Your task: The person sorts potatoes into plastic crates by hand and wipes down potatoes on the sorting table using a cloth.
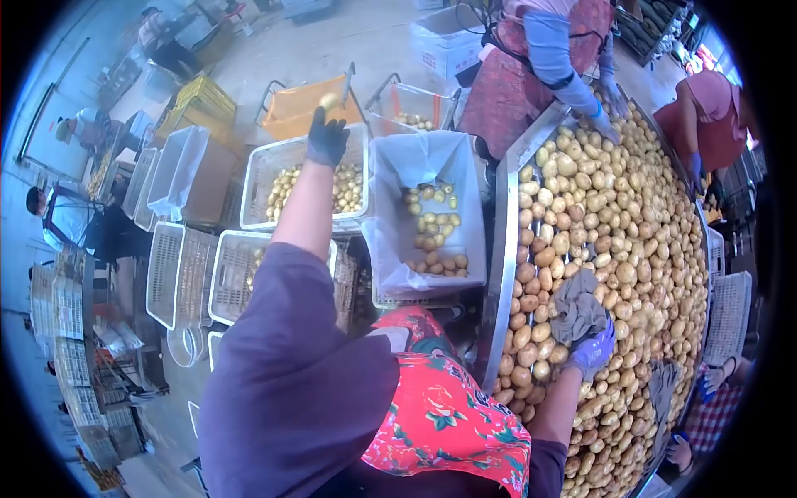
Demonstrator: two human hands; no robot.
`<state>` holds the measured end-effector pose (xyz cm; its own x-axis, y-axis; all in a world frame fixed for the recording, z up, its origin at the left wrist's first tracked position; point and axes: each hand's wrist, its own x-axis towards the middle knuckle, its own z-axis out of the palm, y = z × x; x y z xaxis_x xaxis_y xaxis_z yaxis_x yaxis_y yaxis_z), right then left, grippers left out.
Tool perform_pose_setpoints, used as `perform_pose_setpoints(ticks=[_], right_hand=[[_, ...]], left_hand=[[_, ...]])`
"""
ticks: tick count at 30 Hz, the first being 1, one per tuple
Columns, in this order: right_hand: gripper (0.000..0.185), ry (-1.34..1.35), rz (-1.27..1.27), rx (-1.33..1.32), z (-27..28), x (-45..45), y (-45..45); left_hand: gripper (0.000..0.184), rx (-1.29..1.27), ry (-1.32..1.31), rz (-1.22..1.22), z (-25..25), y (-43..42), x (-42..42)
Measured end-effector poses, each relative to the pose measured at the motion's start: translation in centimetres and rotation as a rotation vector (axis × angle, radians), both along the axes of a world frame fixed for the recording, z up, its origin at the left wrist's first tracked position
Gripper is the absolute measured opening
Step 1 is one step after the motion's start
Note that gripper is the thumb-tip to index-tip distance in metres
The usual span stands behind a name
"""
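Note:
My left hand [327, 143], in a dark glove, is stretched out over a white plastic crate [246, 195] of potatoes. Its fingers are spread, and a single potato [330, 101] is just beyond the fingertips, seemingly in the air. My right hand [591, 350], in a purple glove, is low over the sorting table's heap of potatoes [631, 241]. Its fingers are curled at the edge of a crumpled grey cloth [576, 305] and look closed on it; part of the grip is hidden.
Left of the table stands a lined bin [386, 224] with some potatoes. Farther off are an orange-lined cart [303, 108] and more crates [170, 274]. A co-worker's gloved hand [604, 124] reaches into the heap at the far end. Another cloth [662, 394] lies on the right edge.

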<state>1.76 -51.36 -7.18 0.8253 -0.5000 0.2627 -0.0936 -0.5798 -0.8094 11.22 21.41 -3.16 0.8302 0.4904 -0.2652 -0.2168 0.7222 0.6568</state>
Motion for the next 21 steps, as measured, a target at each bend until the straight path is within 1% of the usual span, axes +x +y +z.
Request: perform_pose_setpoints(ticks=[1,2,4,5,6,7,8,9,10,11,12,13,14,15,16,17,18,19,20,21], right_hand=[[0.034,0.005,-0.019,-0.039,0.4,0.1,0.3],[0.035,0.035,-0.009,0.074,0.9,0.1,0.6],[0.035,0.087,-0.064,0.289,5.7,-0.7,4.2],[0.034,0.083,-0.065,0.174,4.9,-0.8,4.3],[0.032,0.094,-0.096,0.045,4.3,-1.1,3.2],[0.031,0.207,-0.022,-0.577,6.2,-1.5,3.2],[0.029,0.282,-0.055,-0.582,7.4,-2.2,3.7],[0.030,-0.020,0.042,-0.537,6.2,-2.3,2.8],[0.031,0.032,0.057,-0.598,3.3,-2.5,1.5],[0.031,0.199,0.028,-0.664,7.0,-3.9,3.1],[0.036,0.127,0.072,-0.684,0.7,-3.7,0.7],[0.041,0.166,0.125,-0.659,0.8,-4.6,0.8],[0.046,0.199,0.186,-0.628,1.6,-5.1,1.8],[0.050,0.226,0.180,-0.592,4.1,-5.9,3.2],[0.053,0.255,0.169,-0.559,6.3,-6.4,4.1],[0.056,0.281,0.162,-0.527,7.3,-6.8,4.7],[0.062,0.270,0.125,-0.563,6.4,-7.0,4.8],[0.061,0.264,0.137,-0.543,6.3,-7.1,4.8],[0.061,0.256,0.149,-0.524,6.3,-7.1,4.8],[0.060,0.247,0.163,-0.507,6.3,-7.1,4.6]], left_hand=[[0.037,0.047,0.040,0.006,-0.8,-0.9,0.3],[0.038,0.060,0.043,-0.021,-1.8,-3.1,0.0],[0.039,0.133,0.060,-0.280,-2.9,-9.9,-1.4],[0.039,0.215,0.101,-0.443,-2.1,-14.1,-2.3],[0.045,0.396,0.198,-0.617,-0.2,-18.6,-3.3],[0.051,0.590,0.268,-0.797,1.7,-23.2,-4.1],[0.051,0.636,0.178,-0.912,0.7,-25.7,-3.7],[0.050,0.721,0.121,-0.996,-0.2,-28.1,-3.1],[0.049,0.757,0.068,-0.975,0.7,-31.0,-2.8],[0.046,0.748,-0.032,-0.991,0.6,-33.4,-2.2],[0.043,0.810,-0.087,-1.032,1.2,-36.1,-1.3],[0.039,0.873,-0.136,-1.060,1.9,-38.4,-0.6],[0.034,1.052,-0.273,-1.064,2.3,-40.5,0.2],[0.033,1.079,-0.290,-1.115,4.9,-42.5,0.3],[0.032,1.142,-0.364,-1.117,5.2,-45.0,0.9],[0.031,1.202,-0.440,-1.112,5.4,-47.4,1.5],[0.031,1.259,-0.535,-1.135,5.5,-50.0,2.2],[0.031,1.312,-0.630,-1.155,5.6,-52.5,2.8],[0.033,1.297,-0.662,-1.189,5.4,-55.3,3.2],[0.033,1.258,-0.727,-1.180,3.5,-58.3,4.1]])
